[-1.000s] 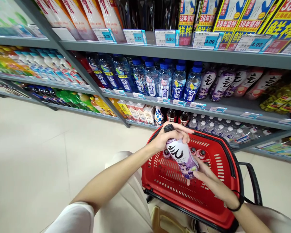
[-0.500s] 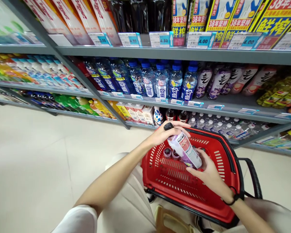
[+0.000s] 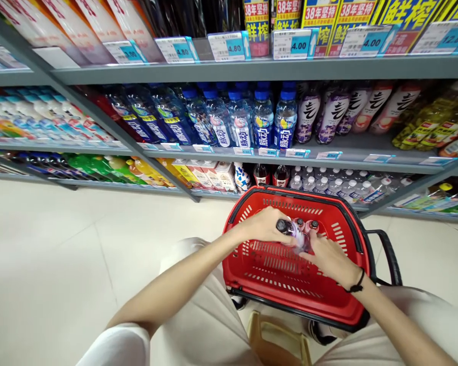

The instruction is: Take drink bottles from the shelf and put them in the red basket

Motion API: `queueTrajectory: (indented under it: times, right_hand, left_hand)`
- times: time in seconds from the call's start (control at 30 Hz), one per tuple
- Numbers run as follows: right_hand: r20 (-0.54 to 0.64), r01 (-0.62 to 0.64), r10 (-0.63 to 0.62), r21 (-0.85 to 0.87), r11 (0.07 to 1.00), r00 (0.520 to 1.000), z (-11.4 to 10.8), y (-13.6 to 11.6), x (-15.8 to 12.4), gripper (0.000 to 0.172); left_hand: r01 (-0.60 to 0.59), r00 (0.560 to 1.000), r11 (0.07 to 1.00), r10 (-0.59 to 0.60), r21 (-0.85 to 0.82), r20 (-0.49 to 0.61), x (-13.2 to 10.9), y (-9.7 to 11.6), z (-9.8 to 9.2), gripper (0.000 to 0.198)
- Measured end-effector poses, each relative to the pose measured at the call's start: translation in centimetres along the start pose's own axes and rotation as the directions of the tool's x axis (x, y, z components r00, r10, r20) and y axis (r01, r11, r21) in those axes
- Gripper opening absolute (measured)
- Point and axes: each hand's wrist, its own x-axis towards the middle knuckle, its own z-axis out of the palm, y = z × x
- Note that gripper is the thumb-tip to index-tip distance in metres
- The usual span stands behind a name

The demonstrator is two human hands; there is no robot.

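My left hand (image 3: 267, 224) is closed around the upper part of a purple-labelled drink bottle (image 3: 299, 239) with a black cap. The bottle is tilted inside the red shopping basket (image 3: 236, 272), its cap pointing up and to the left. My right hand (image 3: 331, 258), with a black band at the wrist, is closed on the lower part of the same bottle. Just beyond it, small dark-capped bottles (image 3: 313, 225) stand at the far side of the basket, partly covered by my hands. The bottle's base is hidden.
A grey shelf (image 3: 229, 69) runs across the front, with blue-capped bottles (image 3: 262, 119) and purple-labelled bottles (image 3: 329, 117) below it. The basket's black handle (image 3: 393, 254) sticks out to the right. A yellowish stool (image 3: 278, 335) stands between my legs.
Both hands have lowered the bottle deeper into the basket, and its cap has moved down and right. The dark-capped bottles at the basket's far side now show. The view has shifted slightly.
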Motion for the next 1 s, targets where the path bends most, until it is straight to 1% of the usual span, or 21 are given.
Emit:
queueTrajectory:
  times: [0.07, 0.1, 0.13, 0.2, 0.27, 0.37, 0.4, 0.47, 0.5, 0.57, 0.67, 0.73, 0.9, 1.0]
  right_hand:
    - [0.123, 0.027, -0.022, -0.037, 0.999, 0.992, -0.1, 0.9, -0.1, 0.052]
    - [0.156, 0.033, -0.026, -0.040, 0.999, 0.987, 0.0, 1.3, -0.1, 0.050]
    - [0.178, 0.031, -0.023, -0.041, 0.999, 0.984, 0.1, 1.7, -0.2, 0.048]
    - [0.216, 0.025, -0.013, -0.053, 0.998, 0.976, 0.5, 2.1, -0.3, 0.047]
    - [0.233, 0.032, -0.017, -0.061, 0.998, 0.972, 0.8, 2.3, -0.4, 0.048]
    - [0.238, 0.064, -0.048, -0.060, 0.996, 0.970, 1.1, 2.3, -0.5, 0.049]
    - [0.236, 0.074, -0.058, -0.058, 0.996, 0.970, 1.1, 2.3, -0.5, 0.049]
    - [0.233, 0.088, -0.073, -0.054, 0.995, 0.970, 0.9, 2.3, -0.4, 0.047]
    - [0.233, 0.093, -0.078, -0.052, 0.994, 0.969, 0.8, 2.3, -0.4, 0.045]
    - [0.231, 0.099, -0.085, -0.051, 0.994, 0.969, 0.4, 2.2, -0.3, 0.043]
    - [0.214, 0.108, -0.094, -0.054, 0.993, 0.972, -0.4, 2.0, -0.2, 0.042]
    - [0.190, 0.113, -0.101, -0.051, 0.992, 0.977, -0.9, 1.8, -0.3, 0.044]
    - [0.172, 0.096, -0.091, -0.021, 0.995, 0.981, -1.3, 1.9, -0.8, 0.043]
    - [0.169, 0.086, -0.085, 0.003, 0.996, 0.982, -1.4, 2.1, -1.1, 0.042]
  left_hand:
    - [0.058, 0.985, 0.976, -0.090, 0.210, 0.145, 0.7, -0.8, 2.9, 0.043]
    - [0.083, 0.965, 0.947, -0.154, 0.310, 0.213, 1.0, -1.4, 4.4, 0.043]
    - [0.098, 0.948, 0.927, -0.197, 0.361, 0.249, 1.2, -2.1, 5.9, 0.042]
    - [0.120, 0.916, 0.896, -0.266, 0.427, 0.299, 1.5, -3.7, 8.6, 0.041]
    - [0.147, 0.875, 0.865, -0.340, 0.479, 0.345, 1.4, -5.3, 10.8, 0.043]
    - [0.160, 0.808, 0.826, -0.424, 0.540, 0.409, 1.2, -7.4, 13.5, 0.047]
    - [0.153, 0.794, 0.819, -0.435, 0.553, 0.425, 1.1, -7.9, 14.3, 0.046]
    - [0.128, 0.782, 0.810, -0.437, 0.572, 0.444, 1.3, -8.7, 15.6, 0.045]
    - [0.111, 0.783, 0.806, -0.432, 0.581, 0.449, 1.5, -8.9, 16.2, 0.044]
    - [0.075, 0.797, 0.797, -0.409, 0.600, 0.444, 2.3, -9.2, 17.1, 0.040]
    - [0.029, 0.827, 0.779, -0.371, 0.627, 0.423, 4.1, -9.0, 17.9, 0.034]
    - [0.007, 0.835, 0.765, -0.358, 0.644, 0.417, 5.3, -8.7, 18.2, 0.032]
    - [-0.033, 0.834, 0.749, -0.343, 0.661, 0.431, 7.2, -7.7, 19.3, 0.032]
    - [-0.025, 0.821, 0.741, -0.368, 0.671, 0.437, 7.8, -6.8, 19.6, 0.035]
